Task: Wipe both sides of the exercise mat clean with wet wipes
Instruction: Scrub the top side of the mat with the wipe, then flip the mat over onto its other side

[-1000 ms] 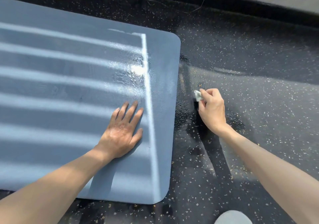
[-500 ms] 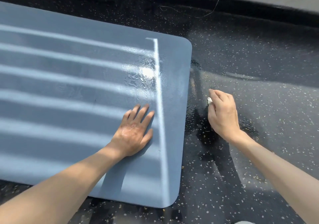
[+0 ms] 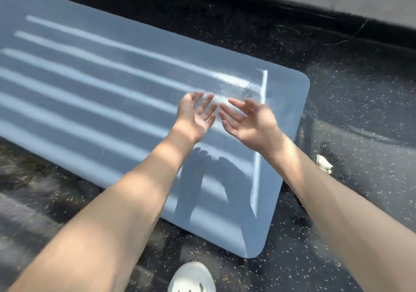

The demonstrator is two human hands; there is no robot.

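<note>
Two hands are up in the air over the mat (image 3: 112, 102) now, and both hold nothing. The left hand (image 3: 193, 114) has its palm turned up and its fingers loose. The right hand (image 3: 249, 123) is just beside it, also let go and loose.

Half a second ago the left hand lay flat on the mat. The right hand pinched the wipe (image 3: 324, 164) down on the floor (image 3: 360, 201) beside the mat. Now the wipe lies alone in a little crumpled lump on the floor. It is to the right of the mat, near its short edge but not touching it. More of the mat shows now than before.

The mat lies flat on the dark, speckled floor, with bright stripes of light across it. The shadows of the hands fall on it.

The mat's left end is cut off by the picture's edge. The arms hide part of its near edge. A white shoe (image 3: 191, 277) at the bottom is cut off too. The fingers are a bit blurry.
</note>
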